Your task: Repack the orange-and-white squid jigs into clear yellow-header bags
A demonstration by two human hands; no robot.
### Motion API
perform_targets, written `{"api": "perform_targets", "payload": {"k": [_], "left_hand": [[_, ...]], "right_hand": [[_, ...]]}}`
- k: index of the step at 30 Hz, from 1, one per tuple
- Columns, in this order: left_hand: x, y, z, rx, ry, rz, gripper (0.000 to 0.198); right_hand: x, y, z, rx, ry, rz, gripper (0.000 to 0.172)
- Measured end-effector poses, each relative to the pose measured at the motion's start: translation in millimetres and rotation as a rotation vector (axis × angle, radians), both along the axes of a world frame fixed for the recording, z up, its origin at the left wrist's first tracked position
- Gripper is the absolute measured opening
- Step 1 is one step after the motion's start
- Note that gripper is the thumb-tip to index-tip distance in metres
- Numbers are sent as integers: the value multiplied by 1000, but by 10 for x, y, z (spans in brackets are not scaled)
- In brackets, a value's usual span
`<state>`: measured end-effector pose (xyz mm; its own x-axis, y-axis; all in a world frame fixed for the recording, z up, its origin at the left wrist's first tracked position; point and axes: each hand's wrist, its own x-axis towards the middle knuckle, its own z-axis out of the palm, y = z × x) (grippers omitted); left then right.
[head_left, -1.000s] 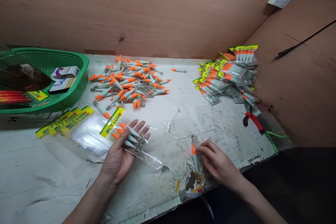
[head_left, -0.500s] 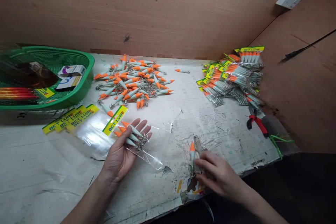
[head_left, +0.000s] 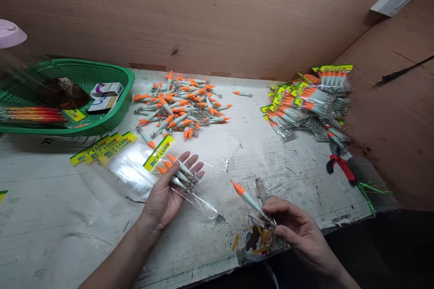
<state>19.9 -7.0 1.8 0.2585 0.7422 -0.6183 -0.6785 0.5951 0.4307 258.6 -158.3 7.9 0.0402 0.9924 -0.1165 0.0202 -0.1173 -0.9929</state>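
My left hand (head_left: 166,194) lies palm up with its fingers stretched, the thumb pressing a few orange-and-pale fishing lures (head_left: 181,172) onto the palm. A clear plastic bag (head_left: 203,205) with a yellow "BCT LURE" header is at the same hand; whether the lures are inside it or on it, I cannot tell. In my right hand (head_left: 298,230), thumb and fingertips pinch another fishing lure (head_left: 249,199) by its hook end, its orange tip tilted up to the left. Beyond the left hand lies a heap of loose lures (head_left: 183,104).
Flat "BCT LURE" bags (head_left: 125,167) fan out left of my hand. A green basket (head_left: 130,86) with boxes stands behind them. Filled lure packets (head_left: 305,104) are piled at the back right, near red-handled pliers (head_left: 344,169). A blurred object with a pink top (head_left: 11,34) shows far left.
The lure at my right hand has swung from upright to slanting left, and its fingers have turned. My left hand keeps its hold. The whole view has shifted slightly.
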Motion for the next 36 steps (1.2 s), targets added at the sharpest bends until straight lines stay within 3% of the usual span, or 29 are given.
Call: {"api": "perform_targets", "payload": {"k": [7, 13, 18, 21, 28, 36], "left_hand": [[-16, -11, -14, -5, -55, -20, 24], [-23, -22, -29, 13, -42, -32, 24], [-35, -23, -78, 29, -71, -54, 24], [-45, -37, -92, 34, -87, -72, 26], [-23, -87, -87, 27, -106, -131, 37], [-34, -98, -85, 51, -151, -110, 45]], "right_hand": [[-82, 133, 33, 35, 21, 54, 22], [-47, 269, 189, 234, -122, 145, 22], [-133, 415, 398, 386, -512, 344, 21], [-277, 535, 392, 514, -762, 412, 28], [-561, 705, 108, 793, -1063, 244, 33], [-600, 675, -20, 859, -1146, 96, 32]]}}
